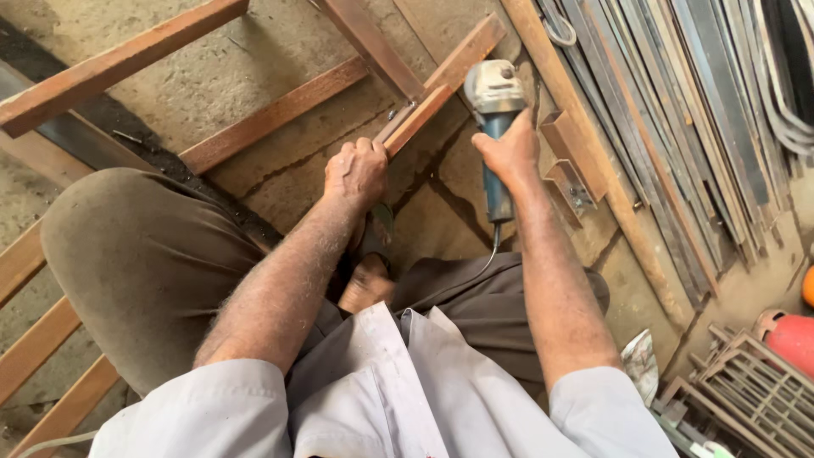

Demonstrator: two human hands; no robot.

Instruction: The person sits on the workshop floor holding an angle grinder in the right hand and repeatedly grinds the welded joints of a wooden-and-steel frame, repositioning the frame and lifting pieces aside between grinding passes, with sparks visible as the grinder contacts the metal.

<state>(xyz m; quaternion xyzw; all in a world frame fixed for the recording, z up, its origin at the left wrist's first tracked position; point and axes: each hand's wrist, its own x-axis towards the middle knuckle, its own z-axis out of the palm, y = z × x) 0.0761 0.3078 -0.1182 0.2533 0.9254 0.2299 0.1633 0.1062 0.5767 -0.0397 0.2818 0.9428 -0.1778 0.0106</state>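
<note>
One blue-bodied angle grinder with a grey metal head [494,110] sits over a joint of the rusty brown steel-bar frame [280,110] on the concrete floor [254,51]. The right hand [509,153] has its fingers clamped on the grinder; the left hand [356,172] has its fingers closed around one bar end. Many long grey steel strips [695,119] lie to the right, and one red cylinder [793,337] stands nearby.
</note>
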